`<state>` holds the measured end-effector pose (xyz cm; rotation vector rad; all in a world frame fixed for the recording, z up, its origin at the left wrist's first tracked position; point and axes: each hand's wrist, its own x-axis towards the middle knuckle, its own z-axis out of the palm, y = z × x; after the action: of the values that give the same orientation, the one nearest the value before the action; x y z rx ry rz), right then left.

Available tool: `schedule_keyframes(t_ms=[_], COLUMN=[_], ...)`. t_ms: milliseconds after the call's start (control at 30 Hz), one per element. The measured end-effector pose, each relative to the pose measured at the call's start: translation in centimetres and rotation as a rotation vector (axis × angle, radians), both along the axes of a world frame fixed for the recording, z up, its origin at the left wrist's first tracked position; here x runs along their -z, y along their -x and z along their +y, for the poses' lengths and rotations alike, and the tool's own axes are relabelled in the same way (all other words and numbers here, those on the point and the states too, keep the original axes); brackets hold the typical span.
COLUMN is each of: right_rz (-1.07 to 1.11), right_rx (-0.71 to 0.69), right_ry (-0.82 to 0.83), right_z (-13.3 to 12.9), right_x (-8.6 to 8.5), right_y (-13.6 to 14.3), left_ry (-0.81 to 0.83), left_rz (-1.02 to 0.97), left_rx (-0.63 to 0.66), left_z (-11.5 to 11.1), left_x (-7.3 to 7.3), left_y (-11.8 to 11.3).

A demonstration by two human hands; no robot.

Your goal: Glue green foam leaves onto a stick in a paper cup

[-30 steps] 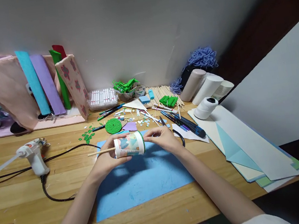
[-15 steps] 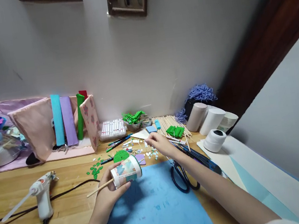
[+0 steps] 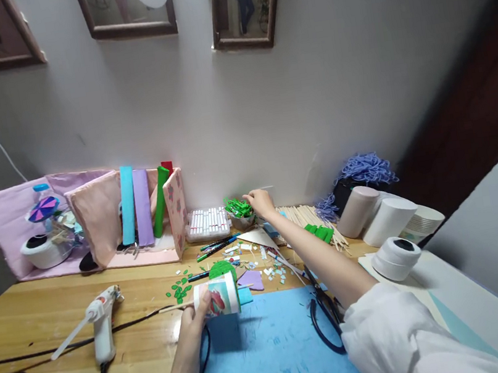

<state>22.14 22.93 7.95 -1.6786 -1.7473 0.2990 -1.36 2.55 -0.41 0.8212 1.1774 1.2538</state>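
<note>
A patterned paper cup (image 3: 221, 295) lies sideways in my left hand (image 3: 195, 320), above the upper left of the blue mat (image 3: 279, 356). A thin wooden stick (image 3: 170, 308) sticks out to the left of the cup. My right hand (image 3: 261, 202) reaches to the back of the table, its fingers bent at the right side of a small bowl (image 3: 242, 221) heaped with green strips (image 3: 237, 207). Whatever its fingertips hold is too small to make out. Below the bowl are a green disc (image 3: 221, 270), a purple piece (image 3: 250, 280) and small paper scraps.
On the left lies a white glue gun (image 3: 103, 327) with its cable. Black scissors (image 3: 326, 312) rest at the mat's right edge. Pink fabric boxes (image 3: 97, 221), a marker case (image 3: 208, 223), wooden sticks (image 3: 302, 214) and white rolls (image 3: 389, 220) line the back.
My right hand has moved away from the scraps to the bowl of green strips. The cup has turned in my left hand, showing another part of its pattern. The view has shifted.
</note>
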Motion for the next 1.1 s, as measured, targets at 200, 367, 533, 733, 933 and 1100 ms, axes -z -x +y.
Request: schedule_keyframes(t_ms=[200,367,533,733,933,1100], right_rz=[0.009,-0.057,-0.058,0.49,0.727,0.842], right_rx=[-0.263,-0.709,-0.529,-0.469,-0.483,-0.475], right_ry=[0.076,0.141,0.038,0.234,0.333,0.418], right_z=[-6.3,-16.1,-21.2,-22.0,-23.3,-24.9], right_x=[0.1,1.6,4.0,5.8,7.9,8.7], right_y=[1.0,2.6,3.7,4.2,4.9,5.5], left_ry=[0.006,-0.044,-0.179,-0.299,-0.355,-0.335], left_rz=[-0.013,0.094,0.193,0.157,0.315,0.213], left_rx=[-0.033,-0.035,0.067,0.143,0.245,0.348], left_z=[0.3,0.1,-0.6,-0.9,-1.8,-2.7], left_x=[0.3,0.1,-0.5,-0.7,-0.4,-1.4], left_y=[1.0,0.9,0.2,-0.4,-1.1,-1.4])
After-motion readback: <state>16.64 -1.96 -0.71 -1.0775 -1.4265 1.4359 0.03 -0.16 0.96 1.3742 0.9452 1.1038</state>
